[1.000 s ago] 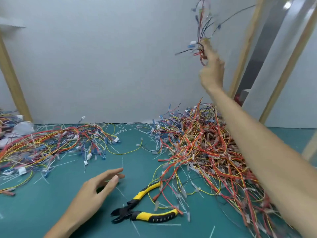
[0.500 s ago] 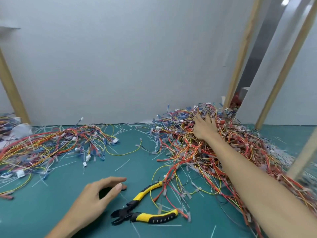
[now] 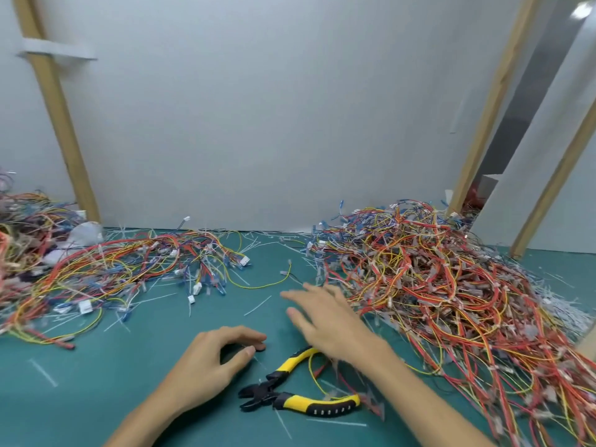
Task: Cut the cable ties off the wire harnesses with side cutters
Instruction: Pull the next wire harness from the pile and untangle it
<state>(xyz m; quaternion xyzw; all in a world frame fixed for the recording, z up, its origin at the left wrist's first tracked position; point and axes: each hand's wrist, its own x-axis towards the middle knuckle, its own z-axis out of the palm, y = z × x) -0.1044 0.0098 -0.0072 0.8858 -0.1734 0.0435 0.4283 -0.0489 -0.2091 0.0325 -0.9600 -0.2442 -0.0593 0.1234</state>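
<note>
1. Currently the right hand (image 3: 332, 321) has its fingers (image 3: 298, 319) spread wide and flat, with nothing in them that I can see. It is blurred, low over the table (image 3: 96, 398), between the side cutters (image 3: 290, 393) and the big pile (image 3: 435, 285) of wire harnesses.
2. Left hand (image 3: 209, 362): fingers (image 3: 235, 333) loosely curled, tips resting on the table, gripping nothing. It sits just left of the cutters.
3. Side cutters lie on the table at the front, close under the right wrist, with the jaws pointing left and the handles splayed. A yellow wire (image 3: 312, 369) loops across the handles. Neither hand touches the tool.
4. Step, as I judge it: between harnesses, since no harness is held and the tool is down.
5. Next move probably calls for pulling one harness out of the big pile and picking up the cutters. The handles need to come clear of that yellow loop first. Then nip the tie only, not the wire insulation.
6. Counts:
   - Hands: 2.
   - Side cutters: 1.
   - Harness piles: 3. These are the big pile on the right, a flatter left pile (image 3: 113, 275), and an edge pile (image 3: 19, 227) cropped at far left.
   - Harnesses inside the piles: too tangled to count.
   - Cut ties (image 3: 258, 305): loose white strips all over the table, too many to count.
   - Wooden posts: 3.
</note>
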